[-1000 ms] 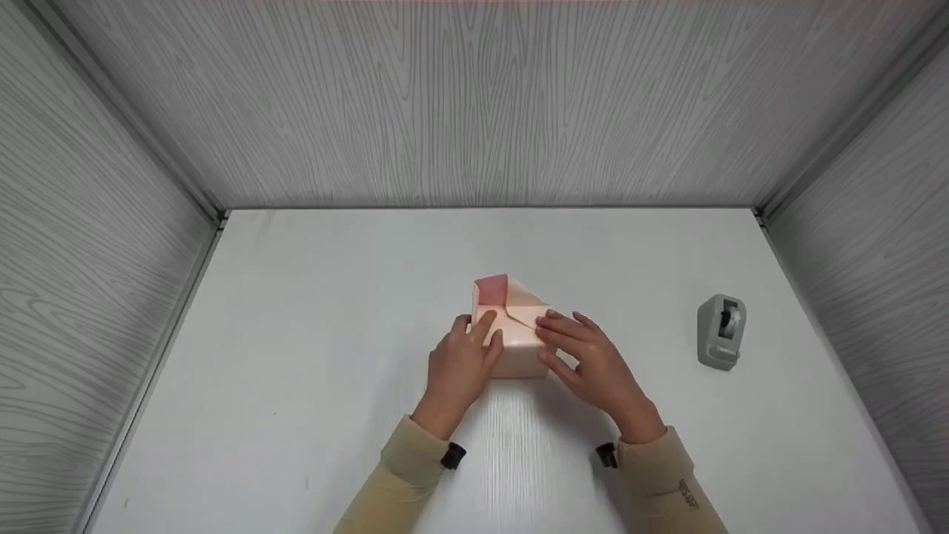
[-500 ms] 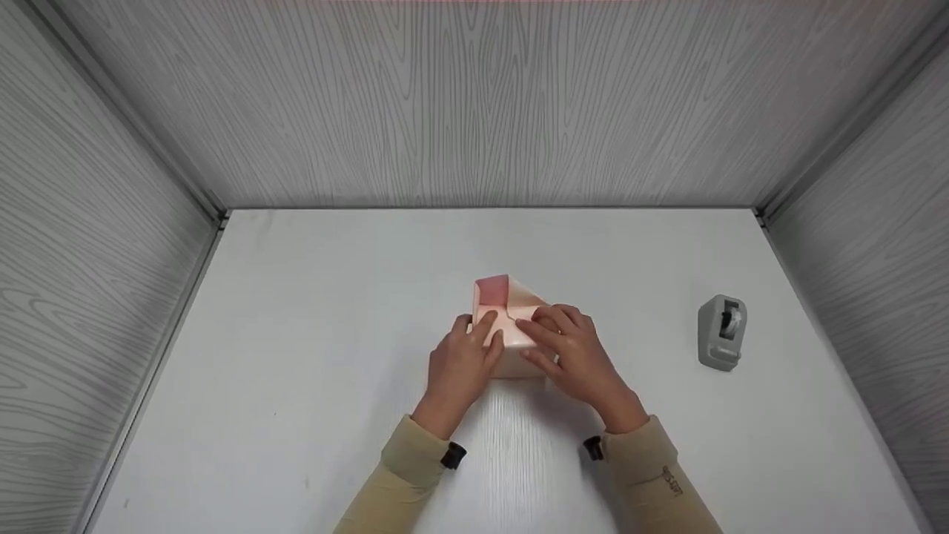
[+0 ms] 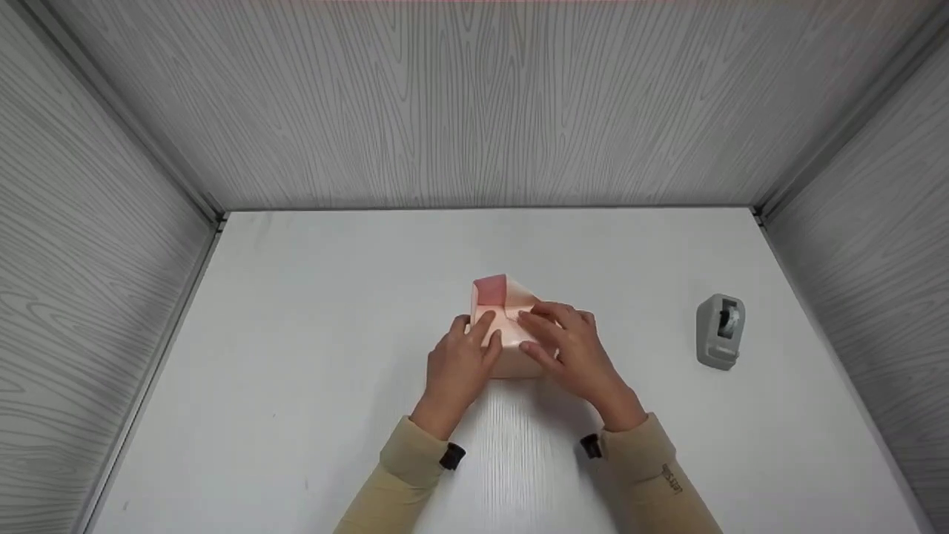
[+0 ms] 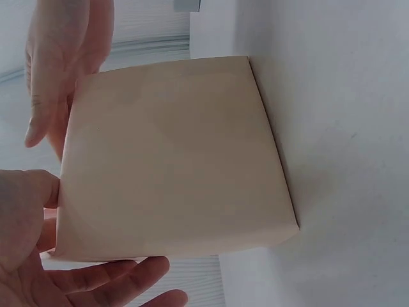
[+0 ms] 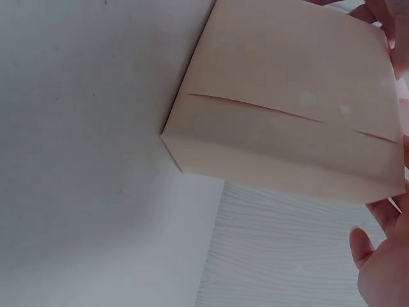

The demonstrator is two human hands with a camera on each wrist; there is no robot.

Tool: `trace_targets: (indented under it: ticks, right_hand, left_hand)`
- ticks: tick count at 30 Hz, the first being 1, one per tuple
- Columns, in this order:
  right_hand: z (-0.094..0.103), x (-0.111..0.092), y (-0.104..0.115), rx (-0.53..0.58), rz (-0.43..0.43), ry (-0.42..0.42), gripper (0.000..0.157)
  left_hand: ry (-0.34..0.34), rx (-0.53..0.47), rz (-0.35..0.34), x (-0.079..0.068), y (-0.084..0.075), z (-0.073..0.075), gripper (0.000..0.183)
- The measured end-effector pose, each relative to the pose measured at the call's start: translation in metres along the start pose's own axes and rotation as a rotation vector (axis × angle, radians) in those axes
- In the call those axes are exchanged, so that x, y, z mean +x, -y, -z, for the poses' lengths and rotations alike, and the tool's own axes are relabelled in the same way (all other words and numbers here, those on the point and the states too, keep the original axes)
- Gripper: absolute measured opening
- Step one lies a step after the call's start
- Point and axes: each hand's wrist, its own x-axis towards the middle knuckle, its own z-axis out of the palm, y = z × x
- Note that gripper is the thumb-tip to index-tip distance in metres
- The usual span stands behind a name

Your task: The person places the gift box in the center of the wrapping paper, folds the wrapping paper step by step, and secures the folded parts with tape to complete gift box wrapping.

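Observation:
A small box (image 3: 515, 363) covered in pale peach-pink paper sits on the table in front of me. At its far end a paper flap (image 3: 491, 290) stands up, showing a darker pink inner side. My left hand (image 3: 456, 367) holds the box's left side, thumb and index finger on top and the other fingers down the side. The right hand (image 3: 582, 360) rests its fingers on the folded paper at the top right, thumb near the front edge. Both wrist views show the box's smooth front; in the right wrist view a paper seam (image 5: 255, 106) crosses it.
A grey tape dispenser (image 3: 720, 331) stands on the white table (image 3: 334, 297) to the right. Grey wood-grain panels (image 3: 474, 104) enclose the table at the back and both sides.
My right hand has moved left and inward over the top of the box, its fingers now further onto the folded paper. The left hand and the box have stayed put.

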Motion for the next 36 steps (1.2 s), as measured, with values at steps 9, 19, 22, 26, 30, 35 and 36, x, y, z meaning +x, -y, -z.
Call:
trace_targets:
  ticks: [9, 19, 22, 26, 30, 35, 36]
  right_hand:
    - [0.013, -0.019, -0.013, 0.120, 0.079, -0.155, 0.031]
    - [0.008, -0.030, -0.016, 0.121, 0.122, -0.066, 0.047]
    - [0.007, -0.032, -0.017, 0.142, 0.107, -0.051, 0.048]
    - [0.007, -0.032, -0.019, 0.155, 0.112, -0.051, 0.048]
    - [0.007, -0.028, -0.019, 0.181, 0.118, -0.065, 0.041]
    - [0.012, -0.014, -0.016, 0.220, 0.050, -0.058, 0.020]
    - [0.013, -0.011, -0.015, 0.219, 0.031, -0.061, 0.018]
  left_hand:
    - [-0.005, -0.004, 0.000, -0.001, -0.001, -0.001, 0.032]
    - [0.005, -0.010, 0.012, -0.001, -0.001, 0.000, 0.033]
    - [0.010, -0.009, 0.017, -0.001, -0.001, 0.000, 0.033]
    - [-0.003, -0.010, 0.009, -0.001, -0.002, 0.000, 0.033]
    - [-0.029, -0.011, -0.001, -0.001, -0.002, 0.000, 0.032]
    - [-0.009, -0.015, 0.012, -0.001, -0.002, 0.000, 0.033]
    - [-0.003, -0.015, 0.014, -0.002, -0.002, 0.000, 0.033]
